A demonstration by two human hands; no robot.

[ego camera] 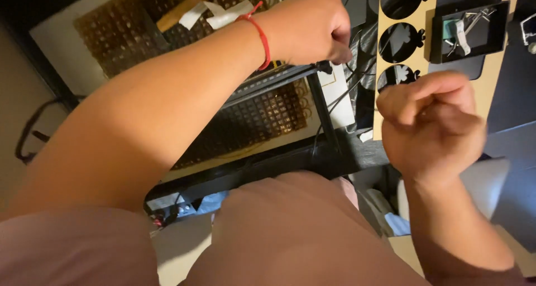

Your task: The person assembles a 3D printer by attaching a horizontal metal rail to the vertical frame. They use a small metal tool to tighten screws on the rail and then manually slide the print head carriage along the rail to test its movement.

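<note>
Left hand (310, 26), top centre, fingers pinched closed on black cable (335, 93). Right hand (432, 124), right of centre, curled fist, contents not visible. Cable not yet free.

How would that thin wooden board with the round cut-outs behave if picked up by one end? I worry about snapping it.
The wooden board looks thin and flat, so it is probably light and fairly stiff, perhaps flexing slightly. Its large round cut-outs leave narrow strips of wood at the edges, so it may crack there if bent. The right hand, a closed fist, is nearest it.
</note>
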